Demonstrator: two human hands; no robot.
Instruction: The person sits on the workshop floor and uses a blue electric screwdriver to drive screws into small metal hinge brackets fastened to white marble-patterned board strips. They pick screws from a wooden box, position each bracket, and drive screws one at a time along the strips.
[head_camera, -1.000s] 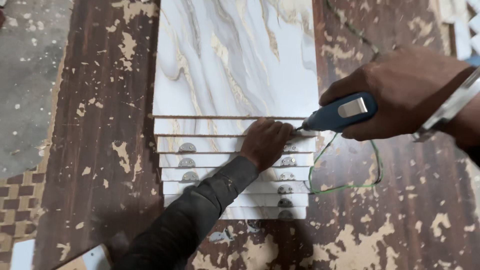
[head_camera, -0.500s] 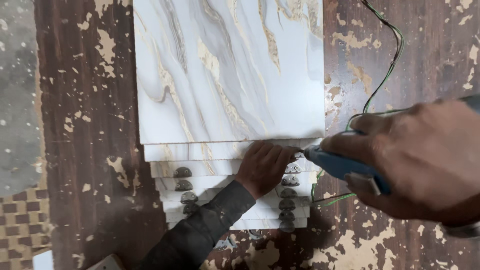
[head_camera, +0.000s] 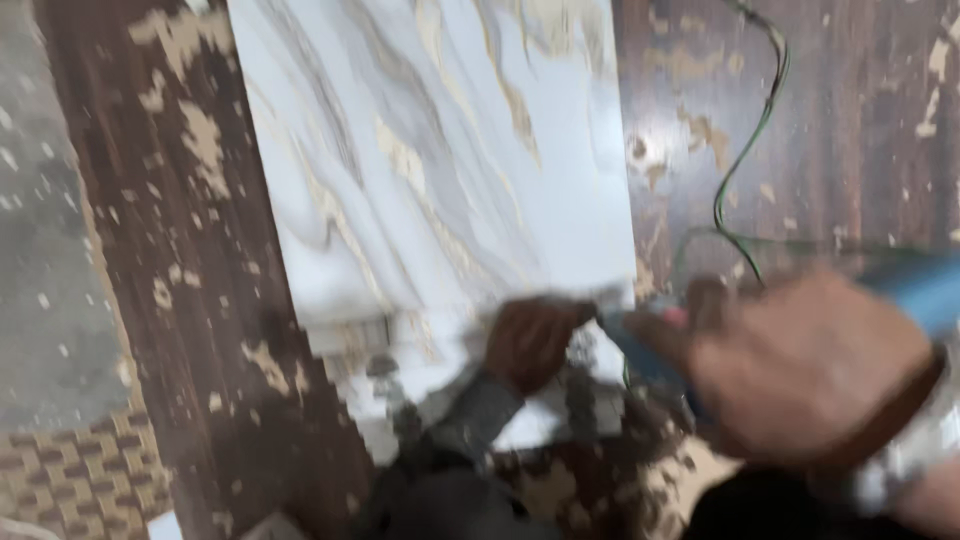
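The frame is blurred by motion. A large white marble-patterned tile (head_camera: 430, 150) lies on a worn dark wooden board (head_camera: 200, 300). Narrow cut strips of the same tile (head_camera: 420, 350) lie stacked at its near edge. My left hand (head_camera: 530, 340), in a grey sleeve, presses flat on the strips at the tile's near edge. My right hand (head_camera: 800, 365) grips a blue hand-held power tool (head_camera: 920, 285) whose tip (head_camera: 620, 325) sits beside my left hand at the tile's near right corner. A green cord (head_camera: 745, 170) runs from the tool up the board.
Grey concrete floor (head_camera: 50, 250) lies to the left of the board. A brown checkered mat (head_camera: 80, 480) shows at the lower left. The board's surface is patchy with pale chipped spots, also to the right of the tile.
The view has moved closer and blurred. My right hand with the blue tool has come nearer the camera and lower; my left hand stays pressed on the tile strips.
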